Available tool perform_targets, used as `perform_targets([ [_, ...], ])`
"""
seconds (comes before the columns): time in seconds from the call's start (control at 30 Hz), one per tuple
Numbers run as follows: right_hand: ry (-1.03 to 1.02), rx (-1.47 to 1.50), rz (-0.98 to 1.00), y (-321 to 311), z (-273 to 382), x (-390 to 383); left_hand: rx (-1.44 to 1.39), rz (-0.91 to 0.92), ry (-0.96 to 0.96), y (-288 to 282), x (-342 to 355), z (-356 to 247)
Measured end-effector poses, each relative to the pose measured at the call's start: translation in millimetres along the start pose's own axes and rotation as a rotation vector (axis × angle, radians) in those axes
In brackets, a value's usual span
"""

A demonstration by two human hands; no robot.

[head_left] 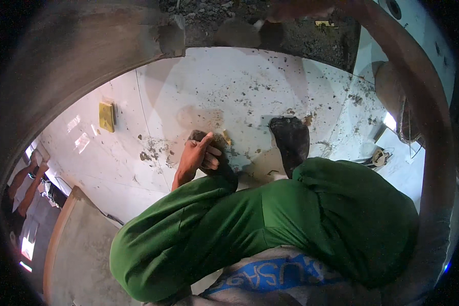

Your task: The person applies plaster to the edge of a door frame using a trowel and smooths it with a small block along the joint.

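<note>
My left hand hangs over my dark-covered left foot, fingers loosely bent and apart, with nothing visible in them. A small yellow scrap lies on the floor just beside it. My right arm curves up along the right side to the top edge. There my right hand is in shadow over rough grey mortar; its fingers are too dim to make out. Below it the mortar has a smoother grey patch. My other foot stands on the white tiles.
A yellow block sits on the tiles at left. Mortar crumbs spot the floor. A grey-brown wall curves along the upper left. A wood-edged grey panel stands lower left, near another person's arms. Wire-like items lie right.
</note>
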State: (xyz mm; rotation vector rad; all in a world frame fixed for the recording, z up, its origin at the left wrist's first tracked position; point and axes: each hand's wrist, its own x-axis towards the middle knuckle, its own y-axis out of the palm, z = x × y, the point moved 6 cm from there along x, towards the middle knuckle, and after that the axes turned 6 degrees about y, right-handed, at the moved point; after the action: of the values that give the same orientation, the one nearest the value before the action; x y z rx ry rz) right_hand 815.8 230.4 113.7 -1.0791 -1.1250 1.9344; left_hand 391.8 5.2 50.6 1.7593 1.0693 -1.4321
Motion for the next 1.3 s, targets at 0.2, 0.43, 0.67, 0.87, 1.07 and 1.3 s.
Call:
perform_targets([
  [0.2,-0.013,-0.076,-0.008,2.1,-24.2,-23.9,-0.068,0.016,0.046,1.6,4.8,3.7],
  [0.43,-0.100,-0.223,-0.025,-4.6,-89.1,-57.8,-0.064,0.006,0.064,1.8,2.2,0.4],
  [0.67,0.060,-0.185,0.066,-2.7,-18.0,-16.4,-0.024,-0.008,0.088,-1.0,2.0,-3.6],
  [0.87,0.154,-0.053,0.313,-6.1,-47.0,52.5,-0.044,-0.003,0.068,-0.2,-2.9,-4.9],
  [1.07,0.230,-0.081,-0.382,-74.9,-83.2,20.4,-0.075,0.000,0.072,2.2,4.9,2.0],
  [1.3,0.208,0.032,-0.260,2.7,-19.9,57.6,-0.067,0.000,0.099,-1.1,0.2,-2.0],
])
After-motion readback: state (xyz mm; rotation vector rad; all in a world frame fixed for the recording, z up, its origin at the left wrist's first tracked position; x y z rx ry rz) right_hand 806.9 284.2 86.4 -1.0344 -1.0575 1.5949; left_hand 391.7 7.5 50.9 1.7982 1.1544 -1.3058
